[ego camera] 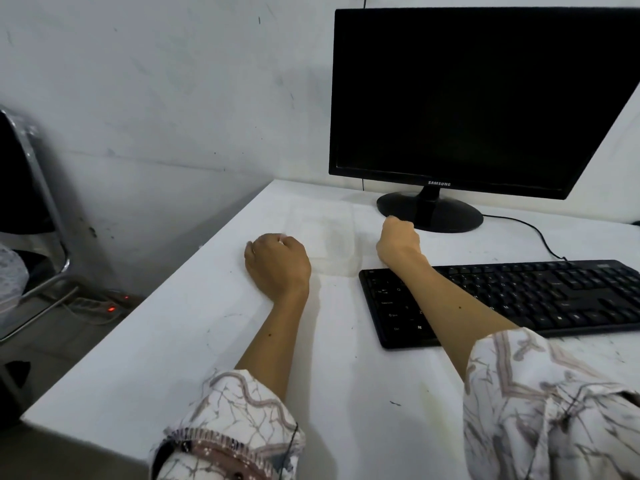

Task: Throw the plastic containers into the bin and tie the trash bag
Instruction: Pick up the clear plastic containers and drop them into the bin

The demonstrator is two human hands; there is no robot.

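A clear plastic container (329, 240), nearly see-through, lies on the white table (173, 341) in front of the monitor. My left hand (277, 266) is curled at its left edge, fingers closed over the rim. At the container's right side, my right hand (398, 245) is closed in a fist, and it seems to pinch that edge. How many containers lie there is hard to tell because the plastic is so faint. No bin is clearly in view.
A black monitor (485, 102) stands at the back right, a black keyboard (519, 299) under my right forearm. Left of the table is a chrome-framed black chair (41, 188), something pale and translucent (10, 275), and a power strip (104, 306) on the floor.
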